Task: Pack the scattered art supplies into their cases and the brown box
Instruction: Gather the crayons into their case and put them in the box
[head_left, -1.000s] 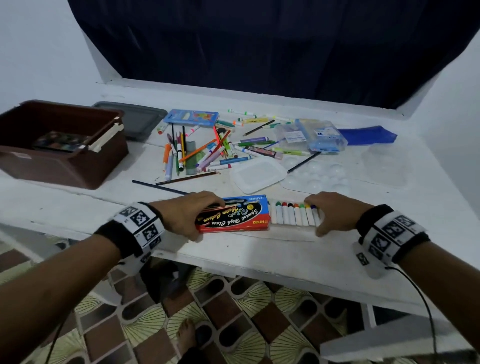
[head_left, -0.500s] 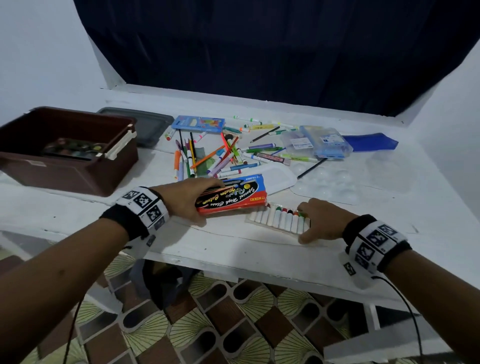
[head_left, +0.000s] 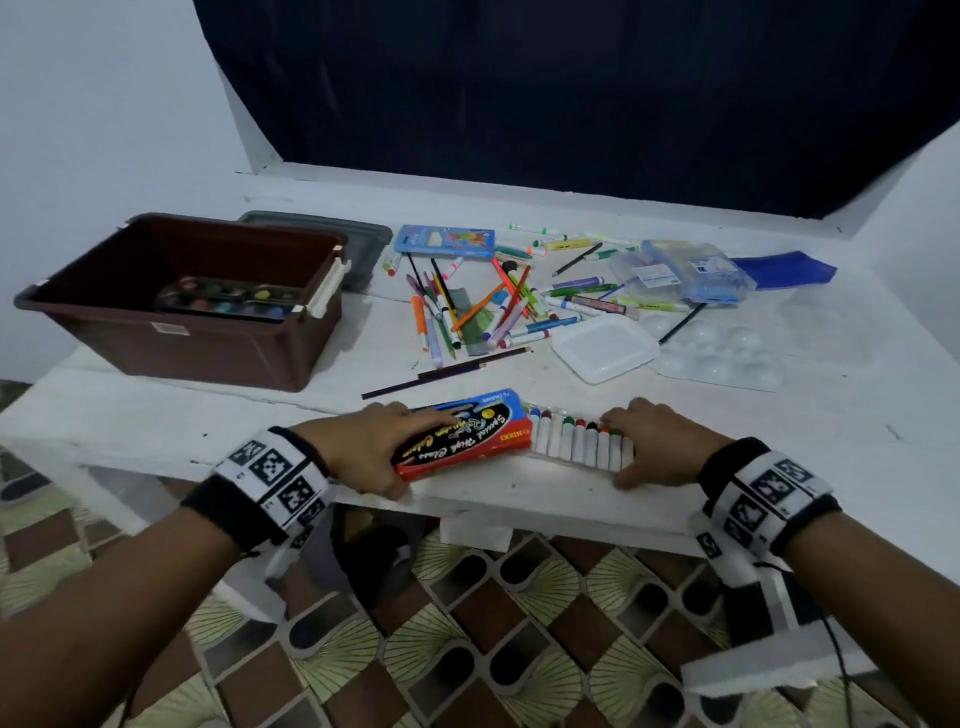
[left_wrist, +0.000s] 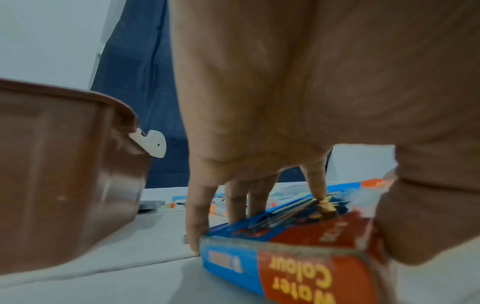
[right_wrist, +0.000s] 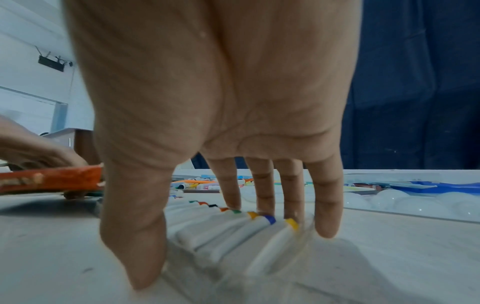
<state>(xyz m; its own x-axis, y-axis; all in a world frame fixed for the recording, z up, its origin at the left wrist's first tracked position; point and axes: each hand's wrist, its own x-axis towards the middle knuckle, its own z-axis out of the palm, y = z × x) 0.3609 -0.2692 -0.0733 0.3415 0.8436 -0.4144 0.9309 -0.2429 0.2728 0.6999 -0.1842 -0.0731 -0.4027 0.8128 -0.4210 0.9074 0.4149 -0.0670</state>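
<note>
A red, blue and black water colour box (head_left: 462, 436) (left_wrist: 298, 251) (right_wrist: 52, 181) lies near the table's front edge, and my left hand (head_left: 363, 447) grips its left end. Just right of it sits a clear tray of white paint tubes (head_left: 576, 439) (right_wrist: 228, 230), its left end at the box's open end. My right hand (head_left: 660, 441) pinches the tray's right end, thumb on the near side and fingers on the far side. The brown box (head_left: 208, 348) (left_wrist: 64, 174) stands at the left with a paint palette (head_left: 228, 301) inside.
Several markers and pencils (head_left: 467, 306) are strewn mid-table, with a blue case (head_left: 444, 241), a clear case (head_left: 680, 270), a white lid (head_left: 605, 348) and a clear moulded tray (head_left: 727, 353) around them. A grey lid (head_left: 358, 244) lies behind the brown box.
Half a second ago my left hand held the water colour box raised, up and left of the tray. Now the box is down in line with the tray, its open end at the tubes.
</note>
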